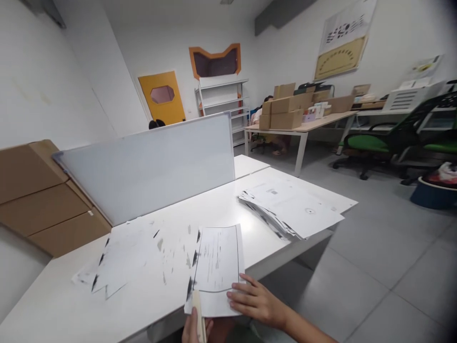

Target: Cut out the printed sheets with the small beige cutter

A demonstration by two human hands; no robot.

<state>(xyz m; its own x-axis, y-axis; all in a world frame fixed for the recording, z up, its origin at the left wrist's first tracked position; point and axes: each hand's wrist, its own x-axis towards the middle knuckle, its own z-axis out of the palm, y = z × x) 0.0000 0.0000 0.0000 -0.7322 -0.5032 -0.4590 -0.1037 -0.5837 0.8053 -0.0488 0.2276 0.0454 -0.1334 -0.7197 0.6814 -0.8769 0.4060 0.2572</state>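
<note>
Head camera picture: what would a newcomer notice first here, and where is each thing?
First, the printed sheet at the near edge of the white desk, with the right hand flat on its lower corner and the left hand gripping a thin pale tool at its bottom edge. Next, the fanned paper stack to the right and the loose sheets to the left, before the white divider panel.

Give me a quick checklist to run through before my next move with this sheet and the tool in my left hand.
1. Right hand flat on the printed sheet: ok.
2. Left hand gripping the flat tool: ok, though mostly cut off by the frame.
3. Sheet fully on the desk: not ok, its near edge overhangs.
4. Tool's edge lined up with the sheet: cannot tell.
5. Stack of flat sheets apart from the one in hand: ok.
6. Loose sheets to the left overlapping it: cannot tell.
</note>
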